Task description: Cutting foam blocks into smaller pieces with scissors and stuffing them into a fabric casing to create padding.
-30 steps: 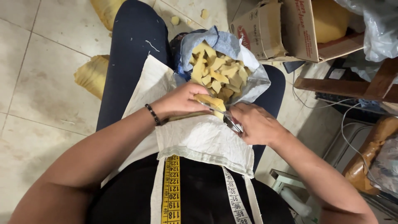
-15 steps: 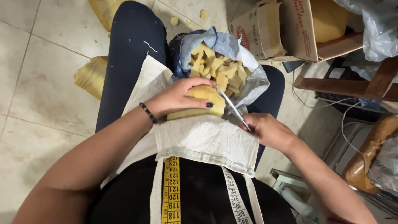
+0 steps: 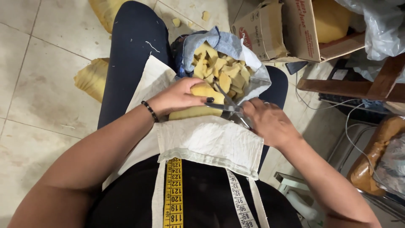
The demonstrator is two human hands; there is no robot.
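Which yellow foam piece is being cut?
The big foam block held by the left hand, between the scissors blades; small pieces sit in the bag.

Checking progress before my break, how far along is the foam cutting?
Done: a bag on the lap already holds many cut yellow pieces. In hand: the left hand holds a foam block; the right hand works open scissors into it. Left: that block, and more foam on the floor.

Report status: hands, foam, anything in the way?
Left hand grips yellow foam block. Right hand works scissors, blades open on it. Nothing blocking.
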